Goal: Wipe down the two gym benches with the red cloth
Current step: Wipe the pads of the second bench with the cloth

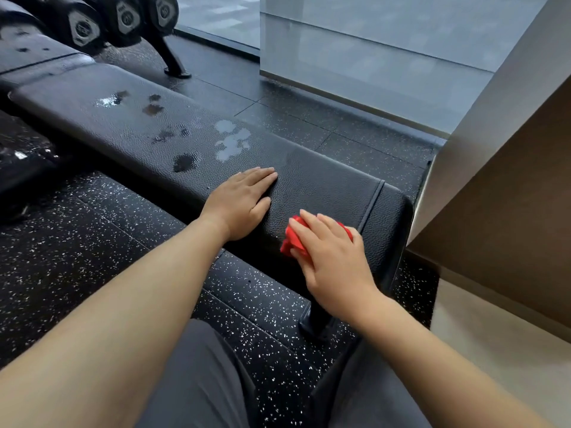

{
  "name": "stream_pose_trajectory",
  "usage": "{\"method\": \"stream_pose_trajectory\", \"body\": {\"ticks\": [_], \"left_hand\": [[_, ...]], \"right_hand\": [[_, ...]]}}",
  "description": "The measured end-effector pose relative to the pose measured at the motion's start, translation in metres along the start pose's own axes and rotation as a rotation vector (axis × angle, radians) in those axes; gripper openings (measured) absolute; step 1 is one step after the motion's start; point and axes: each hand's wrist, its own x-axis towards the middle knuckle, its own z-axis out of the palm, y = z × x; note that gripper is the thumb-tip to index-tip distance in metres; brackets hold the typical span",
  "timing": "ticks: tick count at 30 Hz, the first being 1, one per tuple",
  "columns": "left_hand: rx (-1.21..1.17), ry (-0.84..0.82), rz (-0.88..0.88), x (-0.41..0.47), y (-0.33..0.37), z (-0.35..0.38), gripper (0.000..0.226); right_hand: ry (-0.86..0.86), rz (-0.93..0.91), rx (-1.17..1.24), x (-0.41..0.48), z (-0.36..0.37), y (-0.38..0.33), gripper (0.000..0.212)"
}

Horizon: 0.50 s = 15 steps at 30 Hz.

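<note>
Bench (324, 186): red cloth (289, 242) under right hand (333, 257), left hand (244, 202) beside.

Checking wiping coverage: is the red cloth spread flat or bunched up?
Bunched up: the red cloth shows crumpled folds under the right hand, which presses it on the bench.
</note>
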Motion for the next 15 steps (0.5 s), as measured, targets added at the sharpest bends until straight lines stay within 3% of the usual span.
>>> {"method": "stream_pose_trajectory", "body": {"ticks": [7, 12, 15], "left_hand": [[-0.011, 0.001, -0.002, 0.000, 0.000, 0.001, 0.067], [-0.012, -0.003, -0.017, -0.001, 0.003, -0.002, 0.065], [-0.014, 0.001, -0.017, -0.001, 0.003, -0.004, 0.063]], "right_hand": [[0.072, 0.012, -0.135, -0.015, 0.012, -0.010, 0.046], [0.072, 0.084, -0.076, 0.015, 0.022, -0.024, 0.047], [0.064, 0.033, -0.043, 0.007, 0.017, -0.016, 0.051]]}}
